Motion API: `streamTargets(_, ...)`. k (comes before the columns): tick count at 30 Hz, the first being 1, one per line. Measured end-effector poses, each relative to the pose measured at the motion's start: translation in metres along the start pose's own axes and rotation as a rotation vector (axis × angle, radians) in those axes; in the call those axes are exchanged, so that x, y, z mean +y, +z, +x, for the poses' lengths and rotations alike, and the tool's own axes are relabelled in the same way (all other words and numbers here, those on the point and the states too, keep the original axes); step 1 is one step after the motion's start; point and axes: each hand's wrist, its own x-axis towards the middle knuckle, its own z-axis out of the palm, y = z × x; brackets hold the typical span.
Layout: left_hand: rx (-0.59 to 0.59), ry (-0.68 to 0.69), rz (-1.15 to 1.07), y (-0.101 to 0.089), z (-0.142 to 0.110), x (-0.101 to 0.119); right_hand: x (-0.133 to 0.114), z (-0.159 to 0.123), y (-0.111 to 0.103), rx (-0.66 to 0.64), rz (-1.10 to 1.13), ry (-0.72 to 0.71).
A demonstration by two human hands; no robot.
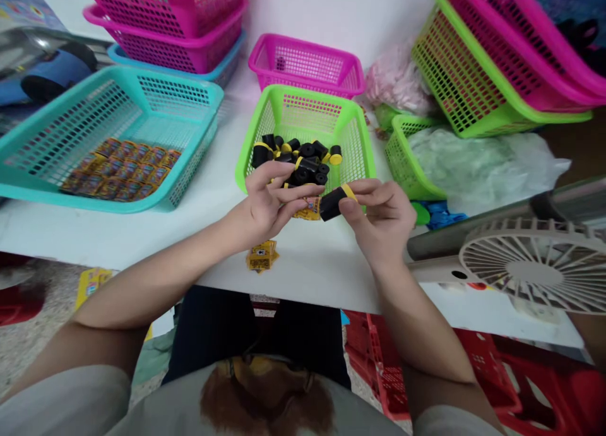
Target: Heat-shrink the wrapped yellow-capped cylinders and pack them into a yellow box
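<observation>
Currently, right hand's (381, 218) grip closed on a black tube (332, 204), yellow-ended, above bench's (312, 269) near edge. Left hand's (262, 206) grip pinched on a printed wrapper (310, 210) at tube's other end. Yellow cards (261, 257) near that edge; green basket (353, 139) beyond, holding more black pieces (310, 164).

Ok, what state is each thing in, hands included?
Left hand: fingers pinching a packet
Packet: held, end against or close to the tube, cannot tell which
Right hand: fingers gripping the tube
Tube: held, tilted, yellow end toward the right hand
Black pieces: jumbled in the middle lime basket
Teal basket: upright, packets inside
Cards: stacked unevenly
Fan: on or off, cannot tell
</observation>
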Motion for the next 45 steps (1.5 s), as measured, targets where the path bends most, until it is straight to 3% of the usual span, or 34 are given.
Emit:
streamTargets(9,-0.014,0.098,0.044,0.003,-0.005,-0.011,-0.003,-0.003,0.005,0.079,-0.048,0.093)
streamTargets(14,0.063,-0.074,-0.111,0.005,-0.004,-0.002,-0.005,-0.004,0.007,0.084,-0.055,0.198)
streamTargets(22,-0.065,-0.192,-0.359,0.006,0.001,0.009,-0.007,0.001,0.005,0.062,-0.019,0.340)
streamTargets(26,-0.088,-0.283,-0.527,0.007,0.001,0.013,-0.008,0.001,0.004,-0.005,-0.055,0.317)
streamTargets(32,-0.087,-0.349,-0.573,0.007,0.001,0.011,-0.013,-0.002,0.004,-0.028,-0.135,0.173)
streamTargets(38,0.018,-0.154,-0.499,0.009,0.000,0.018,-0.018,-0.003,0.004,-0.205,-0.041,0.162)
streamTargets(43,0.120,0.186,-0.249,0.011,0.002,0.006,-0.021,-0.001,0.008,-0.209,0.212,0.429)
streamTargets(45,0.104,0.254,-0.137,0.009,0.001,0.004,-0.021,-0.001,0.012,-0.216,0.254,0.525)
